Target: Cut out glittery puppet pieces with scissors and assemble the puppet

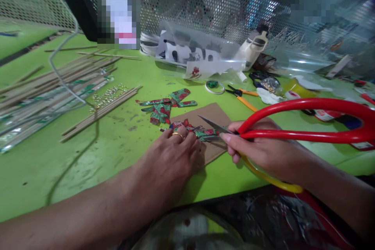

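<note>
My right hand (252,140) is closed around scissors (260,134) with long red loop handles, their pointed blades parted and aimed left. A yellow curved handle (272,177) runs out beneath the same hand; its tool end is hidden. My left hand (172,152), with a ring on one finger, has its fingers bent down onto a green-and-red patterned piece (206,133) on brown cardboard (215,115). The blades lie over this piece, right of my left fingers. Several similar patterned cutouts (161,111) lie in a heap beyond my left hand; its fingertips are partly hidden.
Thin wooden sticks (101,113) and a cable (63,82) lie on the green table at left. Orange-handled pliers (246,97), a white ring of wire (215,87), a glue bottle (253,49) and a clear plastic tray (202,47) stand or lie behind. A phone (80,15) leans near a perforated screen.
</note>
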`<state>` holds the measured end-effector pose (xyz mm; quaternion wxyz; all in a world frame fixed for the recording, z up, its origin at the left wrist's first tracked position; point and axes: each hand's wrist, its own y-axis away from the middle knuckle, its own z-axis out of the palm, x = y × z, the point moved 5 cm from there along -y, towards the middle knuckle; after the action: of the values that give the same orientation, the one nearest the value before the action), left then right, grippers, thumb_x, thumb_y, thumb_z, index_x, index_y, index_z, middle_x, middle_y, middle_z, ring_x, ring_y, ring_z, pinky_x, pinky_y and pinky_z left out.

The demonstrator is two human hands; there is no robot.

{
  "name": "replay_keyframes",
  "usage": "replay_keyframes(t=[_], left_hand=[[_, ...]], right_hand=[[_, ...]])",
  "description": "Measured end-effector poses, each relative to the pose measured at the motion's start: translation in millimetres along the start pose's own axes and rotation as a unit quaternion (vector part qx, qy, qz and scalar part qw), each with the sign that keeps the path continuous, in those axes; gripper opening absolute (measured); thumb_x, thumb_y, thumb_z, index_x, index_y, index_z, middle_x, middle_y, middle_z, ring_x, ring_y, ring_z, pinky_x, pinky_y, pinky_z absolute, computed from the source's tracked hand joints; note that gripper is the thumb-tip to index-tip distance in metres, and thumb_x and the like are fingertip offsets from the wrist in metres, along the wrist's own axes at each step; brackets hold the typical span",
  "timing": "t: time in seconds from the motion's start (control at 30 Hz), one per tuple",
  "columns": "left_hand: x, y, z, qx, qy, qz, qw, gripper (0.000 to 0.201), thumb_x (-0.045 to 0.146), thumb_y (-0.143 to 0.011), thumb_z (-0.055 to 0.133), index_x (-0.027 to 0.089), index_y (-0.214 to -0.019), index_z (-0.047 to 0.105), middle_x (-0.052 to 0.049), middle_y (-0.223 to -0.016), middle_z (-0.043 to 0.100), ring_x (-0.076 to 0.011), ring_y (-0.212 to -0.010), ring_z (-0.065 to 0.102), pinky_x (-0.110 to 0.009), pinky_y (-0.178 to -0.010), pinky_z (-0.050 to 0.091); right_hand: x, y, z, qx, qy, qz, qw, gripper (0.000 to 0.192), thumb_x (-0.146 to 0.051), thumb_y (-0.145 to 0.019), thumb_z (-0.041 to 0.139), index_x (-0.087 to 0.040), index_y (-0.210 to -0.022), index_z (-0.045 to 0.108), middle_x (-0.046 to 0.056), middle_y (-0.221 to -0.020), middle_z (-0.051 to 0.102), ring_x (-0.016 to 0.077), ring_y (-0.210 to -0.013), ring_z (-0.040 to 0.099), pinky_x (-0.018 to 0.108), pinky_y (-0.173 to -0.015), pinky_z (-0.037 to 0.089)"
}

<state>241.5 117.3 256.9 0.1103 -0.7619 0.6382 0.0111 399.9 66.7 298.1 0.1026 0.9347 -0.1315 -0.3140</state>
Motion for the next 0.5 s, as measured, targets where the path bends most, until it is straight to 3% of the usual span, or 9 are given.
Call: replay_keyframes(t=[0.27,0.5], left_hand=[[-1.5,-1.9,-2.8,-0.007,0.008,-0.001,1.000,0.033,0.017,-0.093,0.046,0.013,-0.118,0.068,-0.017,-0.116,0.070,-0.0349,-0.106,0.065,-0.049,-0.085,0.056],[-0.5,-2.0,-0.6,-0.015,0.014,0.000,1.000,0.033,0.016,-0.093,0.045,0.013,-0.117,0.068,-0.016,-0.114,0.069,-0.0347,-0.105,0.065,-0.051,-0.087,0.056]], right_hand=[[-6.8,-2.2,2.7,0.002,0.048,-0.022,0.999,0.036,-0.039,-0.097,0.043,-0.021,-0.070,0.059,0.004,-0.067,0.064,0.0220,-0.072,0.062,0.037,-0.073,0.047],[-1.0,-2.0,5.0,-0.008,-0.003,-0.019,1.000,0.039,-0.042,-0.099,0.044,-0.021,-0.070,0.059,0.004,-0.067,0.063,0.0202,-0.069,0.062,0.034,-0.067,0.048]])
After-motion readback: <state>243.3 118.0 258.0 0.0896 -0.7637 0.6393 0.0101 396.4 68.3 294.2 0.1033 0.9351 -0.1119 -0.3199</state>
